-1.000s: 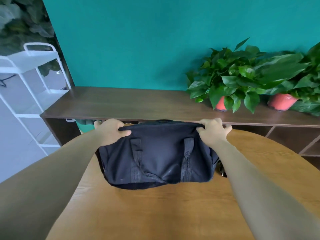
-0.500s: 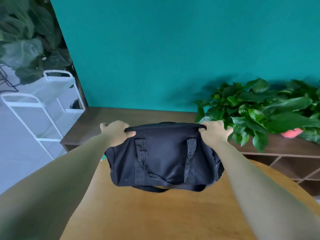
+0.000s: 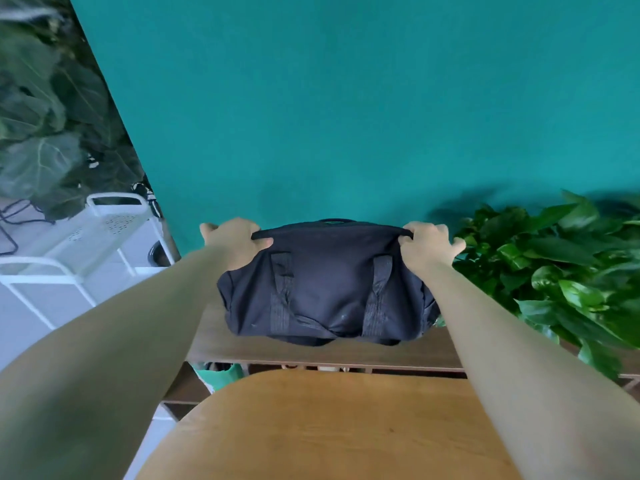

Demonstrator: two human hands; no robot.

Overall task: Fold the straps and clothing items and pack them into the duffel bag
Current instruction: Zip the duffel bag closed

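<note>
Head view: a dark duffel bag (image 3: pixel 329 282) is held up at the centre, clear of the bench (image 3: pixel 329 427), before a teal wall (image 3: pixel 346 116).
Left hand (image 3: pixel 235 240): the bag's top edge at 10 o'clock is clenched in curled fingers (image 3: pixel 242 226) and thumb.
Right hand (image 3: pixel 427 245): the top edge at 2 o'clock is grasped likewise.
Handles: two webbing straps (image 3: pixel 282 289) are seen hanging down the bag's near face.
Shelf (image 3: pixel 346 355): seen behind the bag's base; contact cannot be told.
Plants (image 3: pixel 554 271): set at 3 o'clock.

Arms outstretched; left hand (image 3: pixel 235 242), right hand (image 3: pixel 427 245) gripping.
</note>
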